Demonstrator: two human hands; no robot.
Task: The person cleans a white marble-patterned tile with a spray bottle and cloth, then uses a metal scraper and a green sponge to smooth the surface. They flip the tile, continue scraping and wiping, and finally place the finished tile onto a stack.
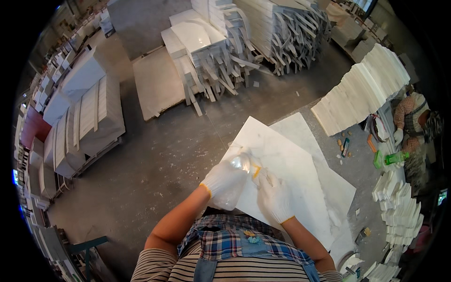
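Note:
Both my hands wear white knit gloves with yellow cuffs. My left hand [221, 176] is wrapped round a clear plastic bottle [229, 197], which is tilted and shines near its upper end. My right hand [275, 195] is closed just right of it, its fingertips beside a small yellow piece [256, 170]. What the right fingers hold, if anything, I cannot make out. Under both hands lies a white marble slab [291, 164], set at an angle over another veined slab [340, 190].
A curved row of stone tiles [361, 91] stands on the grey bench [324, 145] at right, near a green bottle [397, 158] and pebbles. Another person [408, 117] works beyond. Stacked slabs [202, 47] stand across the floor ahead, with wrapped stacks [89, 122] at left.

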